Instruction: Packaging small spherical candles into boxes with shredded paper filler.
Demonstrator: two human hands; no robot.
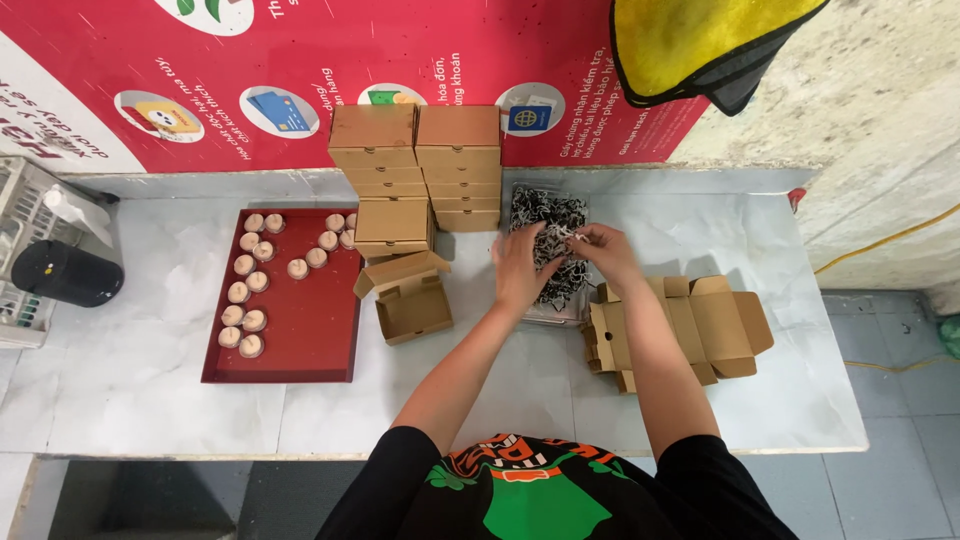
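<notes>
Both hands, left hand (520, 268) and right hand (606, 253), pinch shredded paper (548, 215) at frame centre, fingers closed on strands. One open box (412, 300) sits empty; closed boxes (415, 165) are stacked above; round pieces (252, 285) wait on the red tray (300, 350), centre left.

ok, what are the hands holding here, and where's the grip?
Both the left hand and the right hand pinch a tuft of shredded paper at its ends, fingertips only, above the clear tray of the same filling.

Both hands (560, 258) forward, fingers pinched.
</notes>
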